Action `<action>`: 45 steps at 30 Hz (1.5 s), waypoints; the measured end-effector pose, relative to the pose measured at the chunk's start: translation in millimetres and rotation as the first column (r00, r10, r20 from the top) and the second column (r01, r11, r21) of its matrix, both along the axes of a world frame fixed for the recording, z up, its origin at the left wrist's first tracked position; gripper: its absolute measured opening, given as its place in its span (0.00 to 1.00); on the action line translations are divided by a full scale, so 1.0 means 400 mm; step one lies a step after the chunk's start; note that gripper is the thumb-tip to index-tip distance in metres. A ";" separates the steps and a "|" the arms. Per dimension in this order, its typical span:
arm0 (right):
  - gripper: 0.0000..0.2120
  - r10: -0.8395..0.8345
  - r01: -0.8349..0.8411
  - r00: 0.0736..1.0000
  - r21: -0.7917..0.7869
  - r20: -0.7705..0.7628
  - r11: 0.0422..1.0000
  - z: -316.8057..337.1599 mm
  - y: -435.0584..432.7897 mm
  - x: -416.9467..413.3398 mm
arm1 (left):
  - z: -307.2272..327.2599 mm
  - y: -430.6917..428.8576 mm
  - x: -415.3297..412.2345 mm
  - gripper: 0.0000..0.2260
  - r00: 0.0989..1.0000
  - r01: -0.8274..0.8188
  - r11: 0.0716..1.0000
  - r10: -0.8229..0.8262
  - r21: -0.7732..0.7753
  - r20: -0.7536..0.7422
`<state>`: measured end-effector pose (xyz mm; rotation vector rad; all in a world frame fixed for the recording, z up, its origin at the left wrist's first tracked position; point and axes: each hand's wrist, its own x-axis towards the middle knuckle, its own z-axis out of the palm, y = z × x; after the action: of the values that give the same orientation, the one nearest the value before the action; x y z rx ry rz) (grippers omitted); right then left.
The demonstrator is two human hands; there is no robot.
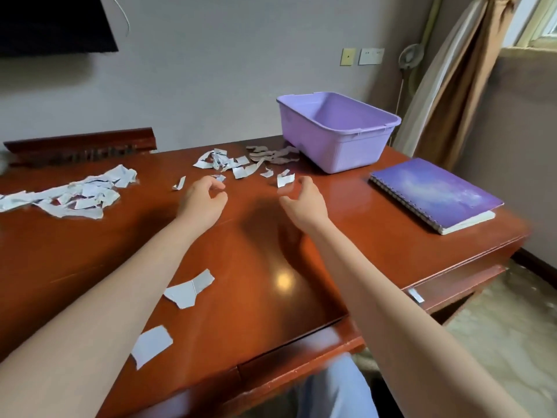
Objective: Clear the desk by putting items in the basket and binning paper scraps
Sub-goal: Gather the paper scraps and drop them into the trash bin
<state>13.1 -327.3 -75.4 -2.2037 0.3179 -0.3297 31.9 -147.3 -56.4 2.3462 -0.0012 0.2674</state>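
Two bare arms reach out from the bottom of the view, over the shiny brown desk [271, 242]. The left hand [205, 200] is low over the desk. Its fingers are loosely curled and it holds nothing. A tiny scrap [219, 177] lies right by its fingertips. The right hand [304, 202] is a little way to the side of it, with its fingers loosely bent too. It also holds nothing. A white scrap [285, 179] lies so close to its fingertips that it is hard to tell if they touch.

Just left of the left hand lies a small folded bit [179, 183]. Past both hands is the middle pile [223, 162] of white paper bits. Next to that, a grey pile [271, 153] of bits runs up to the foot of the purple basket [346, 149]. The basket stands at the far right of the desk with its open side up. A purple notebook [434, 191] lies shut near the desk's right edge, close to the basket.

Far to the left is the big pile [75, 194] of white strips. Near the front edge, beside the left arm, lie a bent scrap [190, 289] and a flat scrap [152, 343].

Behind the desk are a dark screen [51, 22] on the wall and a brown curtain [452, 101].
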 end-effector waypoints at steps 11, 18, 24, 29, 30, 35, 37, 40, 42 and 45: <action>0.30 0.029 -0.024 1.000 -0.331 0.010 0.943 -0.071 0.016 0.305 | -0.058 -0.031 0.291 0.21 0.997 0.049 0.945 -0.064 0.323 0.034; 0.30 0.219 -0.179 0.975 -0.412 0.050 0.893 -0.076 0.080 0.390 | -0.072 -0.005 0.412 0.22 0.996 0.080 0.923 -0.088 0.376 0.004; 0.19 0.334 -0.316 0.940 -0.536 -0.067 0.783 -0.090 0.096 0.389 | -0.091 -0.001 0.431 0.22 0.957 0.286 0.858 -0.233 0.427 -0.172; 0.18 0.334 -0.316 0.941 -0.508 -0.059 0.801 -0.091 0.091 0.372 | -0.104 0.002 0.403 0.20 0.955 0.291 0.802 -0.210 0.521 -0.210; 0.18 0.336 -0.323 0.940 -0.500 -0.067 0.803 -0.091 0.089 0.367 | -0.103 0.004 0.394 0.20 0.955 0.290 0.801 -0.210 0.523 -0.209; 0.16 0.361 -0.356 0.929 -0.467 -0.082 0.810 -0.087 0.076 0.314 | -0.093 0.012 0.321 0.20 0.953 0.297 0.816 -0.225 0.496 -0.201; 0.17 0.372 -0.381 0.922 -0.441 -0.111 0.812 -0.082 0.071 0.284 | -0.089 0.015 0.285 0.19 0.954 0.295 0.842 -0.229 0.452 -0.195; 0.18 0.385 -0.423 0.906 -0.412 -0.175 0.807 -0.062 0.066 0.222 | -0.084 0.025 0.226 0.18 0.967 0.241 0.890 -0.184 0.386 -0.178; 0.18 0.394 -0.441 0.898 -0.387 -0.197 0.810 -0.046 0.065 0.169 | -0.081 0.035 0.181 0.18 0.973 0.208 0.914 -0.157 0.350 -0.168; 0.17 0.397 -0.435 0.900 -0.353 -0.177 0.828 -0.033 0.068 0.089 | -0.080 0.052 0.113 0.16 0.975 0.199 0.940 -0.160 0.276 -0.157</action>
<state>48.8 -300.2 -88.4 -2.6052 -0.2061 -0.0406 77.2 -126.6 -88.4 2.6308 -0.2032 0.0198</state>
